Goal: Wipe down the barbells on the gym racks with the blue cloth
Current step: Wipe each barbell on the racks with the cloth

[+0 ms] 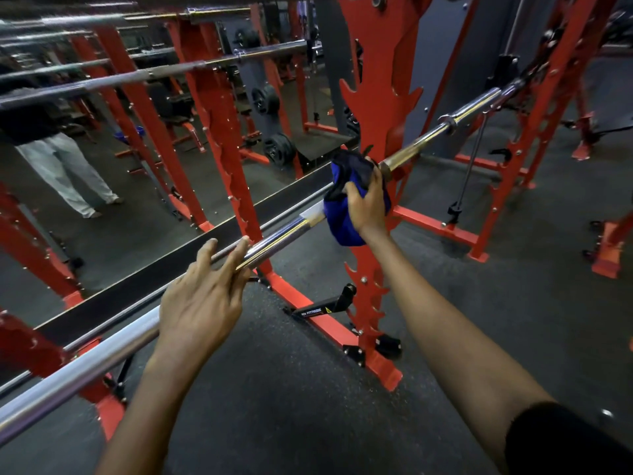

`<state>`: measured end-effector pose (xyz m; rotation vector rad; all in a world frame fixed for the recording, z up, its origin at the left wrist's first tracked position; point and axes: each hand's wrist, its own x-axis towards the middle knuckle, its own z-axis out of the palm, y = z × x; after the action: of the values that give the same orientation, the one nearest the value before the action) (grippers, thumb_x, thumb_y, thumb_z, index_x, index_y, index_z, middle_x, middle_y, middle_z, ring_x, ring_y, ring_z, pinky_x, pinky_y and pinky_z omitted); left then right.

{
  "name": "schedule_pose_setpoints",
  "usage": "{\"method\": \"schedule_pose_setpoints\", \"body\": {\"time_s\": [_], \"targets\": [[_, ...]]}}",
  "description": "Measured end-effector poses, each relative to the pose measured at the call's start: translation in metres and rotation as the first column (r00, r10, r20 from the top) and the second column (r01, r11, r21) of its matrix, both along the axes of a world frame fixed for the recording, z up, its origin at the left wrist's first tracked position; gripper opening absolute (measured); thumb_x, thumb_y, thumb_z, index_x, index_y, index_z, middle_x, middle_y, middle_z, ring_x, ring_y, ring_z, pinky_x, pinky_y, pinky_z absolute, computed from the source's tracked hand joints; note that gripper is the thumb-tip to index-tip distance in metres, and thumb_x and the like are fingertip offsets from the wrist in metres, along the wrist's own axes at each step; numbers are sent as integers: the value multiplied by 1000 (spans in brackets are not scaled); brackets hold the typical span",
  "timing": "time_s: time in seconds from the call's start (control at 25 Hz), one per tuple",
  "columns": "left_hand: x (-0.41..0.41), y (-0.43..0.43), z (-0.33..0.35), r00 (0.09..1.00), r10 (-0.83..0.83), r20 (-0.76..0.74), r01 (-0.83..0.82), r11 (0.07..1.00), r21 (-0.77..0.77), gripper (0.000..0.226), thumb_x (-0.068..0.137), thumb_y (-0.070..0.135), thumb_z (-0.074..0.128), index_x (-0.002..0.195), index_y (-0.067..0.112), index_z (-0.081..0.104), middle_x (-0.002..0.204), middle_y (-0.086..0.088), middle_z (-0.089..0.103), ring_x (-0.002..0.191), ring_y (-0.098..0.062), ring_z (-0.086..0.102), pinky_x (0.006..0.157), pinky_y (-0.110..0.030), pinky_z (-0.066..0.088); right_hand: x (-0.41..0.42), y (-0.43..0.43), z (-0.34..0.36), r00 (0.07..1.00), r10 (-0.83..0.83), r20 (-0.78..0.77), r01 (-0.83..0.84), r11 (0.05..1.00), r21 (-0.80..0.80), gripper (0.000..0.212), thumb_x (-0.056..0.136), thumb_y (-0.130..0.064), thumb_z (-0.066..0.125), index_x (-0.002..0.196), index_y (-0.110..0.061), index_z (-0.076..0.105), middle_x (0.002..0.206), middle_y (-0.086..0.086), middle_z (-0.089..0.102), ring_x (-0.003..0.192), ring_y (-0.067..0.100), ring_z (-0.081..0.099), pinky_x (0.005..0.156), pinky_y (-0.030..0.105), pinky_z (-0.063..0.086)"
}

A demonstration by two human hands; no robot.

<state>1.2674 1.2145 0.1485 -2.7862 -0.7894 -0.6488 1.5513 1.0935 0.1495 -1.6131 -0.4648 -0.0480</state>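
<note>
The right hand (pixel 368 204) grips the blue cloth (pixel 346 221) around the barbell (pixel 281 233), whose long axis runs beyond its fingers; the left hand (pixel 202 293) rests open.

Dark speckled rubber floor (pixel 308 406) fills lower half of frame. Large wall mirror (pixel 137 234) covers upper left, wide black band (pixel 171 269) along its base. In the reflection: figure in pale loose trousers (pixel 68 173) at left edge, black padded bench (pixel 171 108) upper centre, black round weight plates (pixel 278 149) centre, small blue object (pixel 120 135) on floor. Grey upright panel (pixel 442 63) upper right of centre. Thin steel cable (pixel 469 173) hanging right of centre. Black labelled floor bracket (pixel 318 310) low centre.
</note>
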Motion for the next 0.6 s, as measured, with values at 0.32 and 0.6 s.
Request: {"method": "schedule_pose_setpoints", "body": {"time_s": [0.32, 0.6], "targets": [[84, -15, 20, 983, 30, -180, -67, 976, -206, 64, 99, 67, 12, 159, 45, 6, 151, 3, 45, 132, -25, 49, 88, -44, 47, -20, 18, -28, 876, 209, -435, 6, 897, 442, 61, 74, -24, 61, 131, -1, 58, 126, 13, 65, 117, 18, 61, 105, 35, 47], [103, -33, 8, 996, 82, -40, -81, 996, 36, 53, 105, 56, 30, 155, 39, 34, 128, 3, 63, 104, -25, 64, 65, -36, 49, 13, 6, -14, 488, 656, -576, 52, 637, 769, 46, 96, -24, 39, 65, -12, 71, 63, 4, 66, 55, 16, 65, 60, 20, 51]]}}
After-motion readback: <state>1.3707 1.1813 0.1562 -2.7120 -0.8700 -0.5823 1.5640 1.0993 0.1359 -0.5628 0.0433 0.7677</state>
